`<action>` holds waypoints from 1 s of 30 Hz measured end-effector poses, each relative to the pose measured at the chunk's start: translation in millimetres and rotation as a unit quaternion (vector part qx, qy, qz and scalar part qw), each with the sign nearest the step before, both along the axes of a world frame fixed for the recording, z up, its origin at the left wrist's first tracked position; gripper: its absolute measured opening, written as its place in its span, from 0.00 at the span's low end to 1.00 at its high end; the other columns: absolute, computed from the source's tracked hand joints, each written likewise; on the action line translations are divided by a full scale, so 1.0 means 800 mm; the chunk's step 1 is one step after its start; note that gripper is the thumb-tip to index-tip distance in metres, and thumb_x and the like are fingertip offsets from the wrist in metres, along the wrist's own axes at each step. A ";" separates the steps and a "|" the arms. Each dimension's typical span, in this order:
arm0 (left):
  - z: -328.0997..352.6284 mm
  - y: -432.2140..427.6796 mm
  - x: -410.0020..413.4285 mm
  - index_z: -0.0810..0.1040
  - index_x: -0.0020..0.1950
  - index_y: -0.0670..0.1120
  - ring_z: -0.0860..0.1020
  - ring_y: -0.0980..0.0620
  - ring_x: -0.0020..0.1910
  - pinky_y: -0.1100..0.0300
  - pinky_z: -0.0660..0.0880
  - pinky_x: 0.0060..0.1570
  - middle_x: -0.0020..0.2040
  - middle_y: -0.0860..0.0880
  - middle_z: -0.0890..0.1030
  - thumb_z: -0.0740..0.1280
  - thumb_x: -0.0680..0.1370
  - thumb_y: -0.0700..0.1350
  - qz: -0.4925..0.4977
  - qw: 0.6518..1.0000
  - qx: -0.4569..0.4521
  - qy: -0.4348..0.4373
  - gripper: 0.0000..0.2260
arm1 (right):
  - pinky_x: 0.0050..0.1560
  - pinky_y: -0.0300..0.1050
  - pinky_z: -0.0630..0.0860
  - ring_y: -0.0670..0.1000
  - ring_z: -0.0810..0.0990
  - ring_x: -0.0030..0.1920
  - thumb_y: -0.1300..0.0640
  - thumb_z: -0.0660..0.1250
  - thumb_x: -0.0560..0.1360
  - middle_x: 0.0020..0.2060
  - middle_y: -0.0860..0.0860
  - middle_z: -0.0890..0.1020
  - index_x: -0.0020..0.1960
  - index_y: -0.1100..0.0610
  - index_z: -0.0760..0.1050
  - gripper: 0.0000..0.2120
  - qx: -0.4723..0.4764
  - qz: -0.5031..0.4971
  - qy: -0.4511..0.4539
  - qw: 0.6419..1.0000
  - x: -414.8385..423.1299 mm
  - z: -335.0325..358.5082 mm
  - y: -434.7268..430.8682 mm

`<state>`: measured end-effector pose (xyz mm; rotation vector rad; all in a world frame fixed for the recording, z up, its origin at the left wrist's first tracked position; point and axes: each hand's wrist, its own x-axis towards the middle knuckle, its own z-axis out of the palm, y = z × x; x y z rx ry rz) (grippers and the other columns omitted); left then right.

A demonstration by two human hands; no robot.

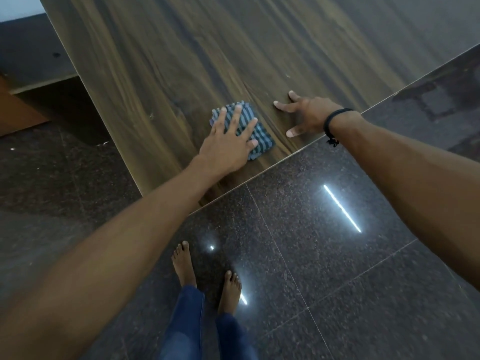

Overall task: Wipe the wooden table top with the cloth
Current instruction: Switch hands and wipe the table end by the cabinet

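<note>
A dark wooden table top (168, 61) fills the upper part of the head view, its near edge running diagonally. A folded blue-and-grey striped cloth (262, 140) lies on it close to that edge. My left hand (228, 144) presses flat on the cloth with straight, spread fingers, covering most of it. Just to the right, my right hand (304, 114) rests on the bare wood with fingers spread, apart from the cloth; a black band circles its wrist.
Polished dark stone floor (324, 255) lies below the table edge, with light reflections on it. My bare feet (205, 271) stand near the table. A lower wooden piece (18, 110) sits at the far left beside the table.
</note>
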<state>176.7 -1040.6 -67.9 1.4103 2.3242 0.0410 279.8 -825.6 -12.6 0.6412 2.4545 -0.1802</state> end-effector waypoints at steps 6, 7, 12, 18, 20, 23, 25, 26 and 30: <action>-0.009 -0.053 0.035 0.43 0.80 0.52 0.39 0.31 0.76 0.34 0.47 0.73 0.79 0.39 0.39 0.33 0.79 0.60 -0.170 0.980 0.005 0.099 0.30 | 0.71 0.59 0.66 0.61 0.62 0.76 0.43 0.71 0.76 0.82 0.48 0.45 0.79 0.34 0.48 0.42 0.001 0.000 -0.010 1.000 0.000 0.007 -0.004; -0.004 -0.040 0.025 0.46 0.80 0.53 0.39 0.32 0.76 0.35 0.49 0.73 0.79 0.41 0.39 0.35 0.80 0.59 -0.157 0.984 0.009 0.087 0.29 | 0.71 0.59 0.66 0.61 0.62 0.77 0.43 0.71 0.76 0.82 0.48 0.44 0.79 0.35 0.47 0.42 0.000 0.000 -0.016 1.000 -0.002 0.010 -0.004; 0.000 0.005 -0.047 0.46 0.80 0.57 0.39 0.38 0.77 0.39 0.44 0.75 0.80 0.45 0.40 0.45 0.83 0.60 0.054 0.998 0.039 0.008 0.26 | 0.71 0.58 0.66 0.61 0.63 0.76 0.43 0.72 0.75 0.81 0.47 0.44 0.79 0.34 0.48 0.42 -0.008 -0.004 -0.020 1.000 0.000 0.011 -0.002; -0.019 -0.136 -0.034 0.42 0.79 0.57 0.40 0.40 0.78 0.42 0.41 0.74 0.80 0.46 0.41 0.37 0.79 0.63 0.069 0.995 0.053 0.057 0.28 | 0.74 0.61 0.58 0.66 0.54 0.78 0.42 0.72 0.75 0.81 0.44 0.43 0.79 0.33 0.47 0.43 -0.014 -0.010 -0.025 1.000 -0.001 0.003 0.002; -0.020 -0.154 -0.048 0.38 0.78 0.59 0.40 0.40 0.78 0.44 0.44 0.74 0.80 0.47 0.40 0.34 0.79 0.65 0.087 0.993 0.040 0.075 0.29 | 0.74 0.60 0.59 0.66 0.55 0.78 0.42 0.71 0.75 0.81 0.45 0.42 0.79 0.34 0.46 0.43 -0.010 -0.009 -0.036 0.999 -0.006 0.004 0.000; -0.020 -0.118 -0.075 0.42 0.79 0.60 0.40 0.40 0.78 0.41 0.45 0.74 0.80 0.47 0.41 0.40 0.80 0.64 0.100 0.993 0.043 0.048 0.28 | 0.74 0.58 0.62 0.65 0.60 0.77 0.42 0.72 0.75 0.81 0.49 0.42 0.80 0.36 0.47 0.43 0.001 0.000 -0.050 0.999 -0.009 0.010 -0.005; -0.019 -0.079 -0.092 0.46 0.79 0.59 0.41 0.40 0.78 0.39 0.44 0.74 0.80 0.47 0.42 0.46 0.81 0.61 0.109 0.992 0.057 0.022 0.27 | 0.72 0.55 0.65 0.63 0.65 0.75 0.44 0.74 0.74 0.82 0.52 0.46 0.81 0.39 0.50 0.44 0.010 -0.010 -0.055 0.998 -0.013 0.015 -0.012; -0.018 -0.059 -0.101 0.47 0.79 0.58 0.41 0.40 0.78 0.39 0.44 0.74 0.80 0.47 0.42 0.48 0.82 0.61 0.109 0.992 0.057 0.016 0.27 | 0.69 0.53 0.68 0.62 0.68 0.73 0.45 0.75 0.73 0.81 0.54 0.52 0.81 0.42 0.54 0.44 0.021 -0.026 -0.049 0.998 -0.017 0.018 -0.018; 0.001 0.007 -0.127 0.47 0.80 0.58 0.41 0.39 0.78 0.38 0.44 0.75 0.80 0.46 0.42 0.51 0.82 0.59 0.100 0.995 0.028 -0.008 0.27 | 0.58 0.51 0.78 0.60 0.80 0.59 0.42 0.70 0.76 0.61 0.59 0.81 0.66 0.55 0.77 0.24 -0.015 -0.160 0.143 0.977 -0.057 0.022 -0.066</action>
